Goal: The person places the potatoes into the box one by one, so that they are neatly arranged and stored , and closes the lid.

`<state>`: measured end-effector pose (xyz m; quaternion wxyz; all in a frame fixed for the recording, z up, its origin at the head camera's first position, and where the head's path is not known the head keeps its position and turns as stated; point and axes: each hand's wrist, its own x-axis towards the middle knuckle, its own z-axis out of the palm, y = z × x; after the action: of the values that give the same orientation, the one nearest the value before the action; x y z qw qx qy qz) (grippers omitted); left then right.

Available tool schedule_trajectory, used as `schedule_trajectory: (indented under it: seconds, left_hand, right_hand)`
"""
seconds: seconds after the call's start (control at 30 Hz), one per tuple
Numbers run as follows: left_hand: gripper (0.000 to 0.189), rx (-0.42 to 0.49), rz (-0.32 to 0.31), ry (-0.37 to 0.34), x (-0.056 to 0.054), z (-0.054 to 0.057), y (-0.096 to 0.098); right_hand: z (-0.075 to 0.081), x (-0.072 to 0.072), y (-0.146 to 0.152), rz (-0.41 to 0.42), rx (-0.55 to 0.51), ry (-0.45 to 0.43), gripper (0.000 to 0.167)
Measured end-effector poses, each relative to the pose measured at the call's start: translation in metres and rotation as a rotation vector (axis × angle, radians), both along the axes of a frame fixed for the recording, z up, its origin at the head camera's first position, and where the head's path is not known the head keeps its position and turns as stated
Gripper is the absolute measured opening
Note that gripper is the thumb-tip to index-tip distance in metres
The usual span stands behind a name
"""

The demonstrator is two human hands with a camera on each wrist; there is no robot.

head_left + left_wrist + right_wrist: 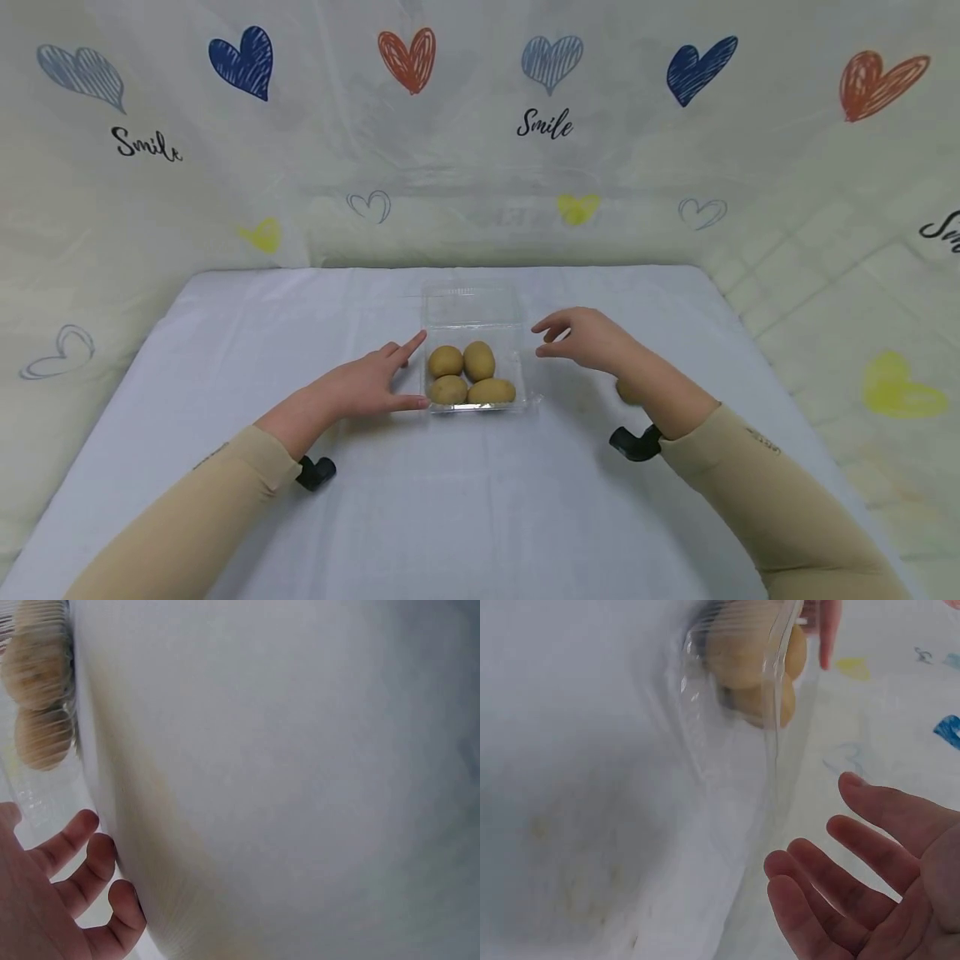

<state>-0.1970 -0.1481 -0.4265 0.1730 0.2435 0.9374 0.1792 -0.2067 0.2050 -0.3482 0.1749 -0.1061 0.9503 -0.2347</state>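
Note:
A clear plastic clamshell box (pixel 512 343) stands on the table with its lid (pixel 471 308) folded back. Several potatoes (pixel 478 361) lie inside it in two rows. My left hand (pixel 363 385) is at the box's left side, its thumb and index finger spread along the edge with the tips right at the wall. To the right of the box, my right hand (pixel 588 337) hovers with nothing in it, fingers slightly bent and apart. The right wrist view shows that palm empty, with the box wall (pixel 772 697) and potatoes (pixel 739 649) beyond.
Another potato (pixel 627 392) lies on the table, partly hidden behind the right forearm. A white cloth (pixel 480 500) covers the table. Behind it hangs a pale curtain (pixel 465 167) with printed hearts.

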Motion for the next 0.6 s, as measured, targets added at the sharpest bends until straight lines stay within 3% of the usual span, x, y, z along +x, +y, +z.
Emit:
schedule_trajectory:
  seconds: [0.2, 0.6]
  left_hand:
    - [0.112, -0.001, -0.005, -0.001, 0.001, 0.001, 0.001]
    - [0.113, -0.014, -0.008, -0.003, -0.001, -0.001, 0.0]
  right_hand:
    - [-0.001, 0.004, 0.029, -0.036, 0.021, -0.034, 0.044]
    - [0.001, 0.021, 0.087, -0.029, 0.057, -0.036, 0.047]
